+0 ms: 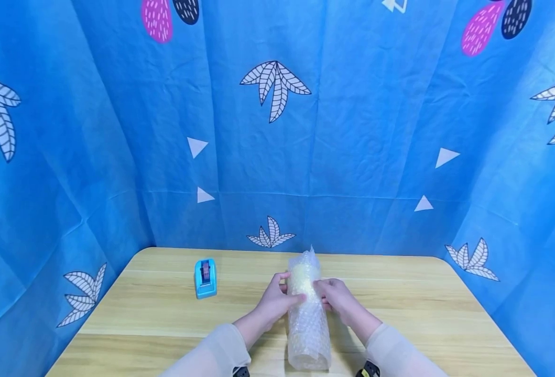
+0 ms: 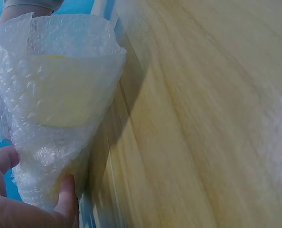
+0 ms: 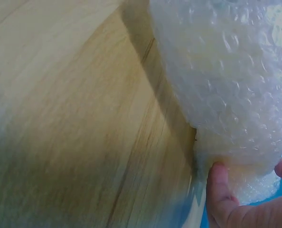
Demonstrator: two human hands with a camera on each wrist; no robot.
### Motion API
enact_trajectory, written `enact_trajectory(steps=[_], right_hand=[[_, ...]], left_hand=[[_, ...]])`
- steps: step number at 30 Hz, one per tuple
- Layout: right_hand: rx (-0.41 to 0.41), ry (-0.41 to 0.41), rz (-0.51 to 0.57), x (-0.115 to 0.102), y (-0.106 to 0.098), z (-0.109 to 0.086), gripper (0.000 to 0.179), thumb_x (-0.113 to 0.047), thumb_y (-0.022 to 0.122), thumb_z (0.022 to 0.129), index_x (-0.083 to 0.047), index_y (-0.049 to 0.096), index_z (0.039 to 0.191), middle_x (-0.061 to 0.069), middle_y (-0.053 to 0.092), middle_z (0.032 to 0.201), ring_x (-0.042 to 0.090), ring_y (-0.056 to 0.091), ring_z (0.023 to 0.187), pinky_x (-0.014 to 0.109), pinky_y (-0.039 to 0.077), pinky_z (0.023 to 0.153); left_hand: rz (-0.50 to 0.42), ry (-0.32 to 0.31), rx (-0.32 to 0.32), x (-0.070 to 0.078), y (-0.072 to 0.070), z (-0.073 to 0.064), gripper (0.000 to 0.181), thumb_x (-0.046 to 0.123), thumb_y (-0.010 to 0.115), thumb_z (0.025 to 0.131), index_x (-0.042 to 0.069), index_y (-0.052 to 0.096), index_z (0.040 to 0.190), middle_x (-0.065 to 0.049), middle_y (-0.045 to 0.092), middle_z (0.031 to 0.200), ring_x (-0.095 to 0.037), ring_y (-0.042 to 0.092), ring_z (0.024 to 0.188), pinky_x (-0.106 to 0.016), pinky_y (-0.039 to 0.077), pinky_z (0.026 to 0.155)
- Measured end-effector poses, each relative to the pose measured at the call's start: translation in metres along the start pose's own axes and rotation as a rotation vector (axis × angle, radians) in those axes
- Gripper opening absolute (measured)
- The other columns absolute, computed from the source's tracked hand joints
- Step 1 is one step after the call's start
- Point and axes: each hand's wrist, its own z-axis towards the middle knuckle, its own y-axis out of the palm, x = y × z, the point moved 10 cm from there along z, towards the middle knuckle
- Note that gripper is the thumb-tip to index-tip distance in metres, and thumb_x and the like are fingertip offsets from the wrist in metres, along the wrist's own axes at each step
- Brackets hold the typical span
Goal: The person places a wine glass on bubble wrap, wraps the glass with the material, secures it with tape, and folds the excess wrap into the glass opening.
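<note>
A bubble-wrapped bundle (image 1: 308,330) lies lengthwise on the table, its near end toward me. Something pale yellow shows through the clear layers, clearest in the left wrist view, where the wrap (image 2: 60,90) stands open at its end around it. My left hand (image 1: 275,301) grips the bundle's left side, thumb on top and fingers along the flank. From the right, my right hand (image 1: 339,298) holds the opposite side a little below the far end. In the right wrist view, a fingertip (image 3: 220,173) presses against the bubble wrap.
A light blue tape dispenser (image 1: 205,278) stands on the wooden table (image 1: 400,314), left of the bundle and further back. Blue patterned curtains (image 1: 277,157) hang close around the table's back and sides.
</note>
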Motion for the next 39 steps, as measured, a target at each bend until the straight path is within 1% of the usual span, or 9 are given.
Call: enact_trajectory(steps=[4,6,12,17,23,26,30,35,39], right_hand=[[-0.021,-0.008,-0.015,0.000,0.002,0.001,0.025,-0.026,0.057,0.098,-0.002,0.058,0.092,-0.003,0.040,0.065,0.010,0.039,0.059,0.021,0.038,0.055],[-0.033,-0.013,-0.025,-0.001,0.003,0.000,0.028,-0.029,0.059,0.097,-0.001,0.060,0.092,-0.003,0.043,0.065,0.010,0.042,0.060,0.021,0.039,0.056],[-0.050,-0.014,-0.066,-0.002,0.004,-0.001,0.035,-0.033,0.062,0.096,0.002,0.065,0.099,-0.003,0.048,0.063,0.010,0.043,0.057,0.022,0.039,0.054],[-0.053,-0.022,-0.072,-0.002,0.004,-0.002,0.037,-0.032,0.062,0.096,0.005,0.065,0.101,0.002,0.061,0.072,0.012,0.054,0.062,0.024,0.047,0.058],[-0.048,0.000,-0.086,0.001,0.003,-0.001,0.038,-0.033,0.062,0.095,0.004,0.065,0.102,0.001,0.059,0.072,0.012,0.052,0.061,0.024,0.047,0.058],[-0.045,0.008,-0.081,0.003,0.002,-0.001,0.041,-0.032,0.062,0.095,0.006,0.063,0.108,0.005,0.064,0.080,0.014,0.058,0.068,0.026,0.051,0.063],[-0.030,0.010,-0.079,0.002,-0.001,-0.003,0.049,-0.031,0.065,0.094,0.012,0.057,0.118,0.013,0.067,0.096,0.020,0.065,0.080,0.034,0.057,0.071],[0.007,0.031,-0.107,0.004,-0.006,-0.005,0.061,-0.030,0.069,0.092,0.014,0.048,0.128,0.021,0.062,0.112,0.026,0.064,0.092,0.041,0.057,0.081],[0.005,0.043,-0.079,0.008,-0.005,-0.004,0.069,-0.031,0.070,0.091,0.014,0.040,0.134,0.026,0.057,0.120,0.030,0.063,0.098,0.047,0.056,0.086]], left_hand=[[0.027,0.013,0.008,0.001,0.000,0.000,0.078,0.011,0.083,0.081,0.005,0.039,0.145,-0.019,0.057,0.120,-0.026,0.062,0.095,-0.043,0.058,0.081],[0.045,0.019,0.013,0.002,0.001,0.000,0.079,0.011,0.083,0.080,0.005,0.039,0.145,-0.018,0.057,0.120,-0.026,0.062,0.096,-0.043,0.058,0.082],[0.081,0.041,0.024,0.006,0.002,-0.001,0.080,0.011,0.084,0.079,0.005,0.039,0.145,-0.018,0.056,0.117,-0.027,0.060,0.098,-0.044,0.058,0.082],[0.084,0.056,0.027,0.006,0.003,0.000,0.080,0.011,0.084,0.079,0.004,0.039,0.145,-0.017,0.055,0.113,-0.026,0.059,0.096,-0.042,0.057,0.081],[0.084,0.064,0.030,0.006,0.005,0.001,0.081,0.010,0.084,0.079,0.004,0.039,0.146,-0.015,0.056,0.111,-0.024,0.059,0.093,-0.041,0.057,0.080],[0.077,0.063,0.031,0.006,0.006,0.000,0.081,0.009,0.084,0.079,0.005,0.039,0.146,-0.015,0.056,0.110,-0.024,0.059,0.093,-0.041,0.057,0.080],[0.072,0.068,0.033,0.007,0.007,-0.001,0.081,0.007,0.084,0.078,0.004,0.039,0.145,-0.015,0.055,0.109,-0.024,0.059,0.093,-0.040,0.057,0.080],[0.077,0.063,0.034,0.007,0.009,-0.002,0.081,0.008,0.084,0.079,0.003,0.039,0.146,-0.015,0.055,0.111,-0.025,0.059,0.095,-0.041,0.057,0.081],[0.046,0.057,0.020,0.006,0.010,-0.003,0.082,0.006,0.082,0.079,0.002,0.037,0.147,-0.016,0.055,0.113,-0.025,0.059,0.096,-0.042,0.058,0.081]])
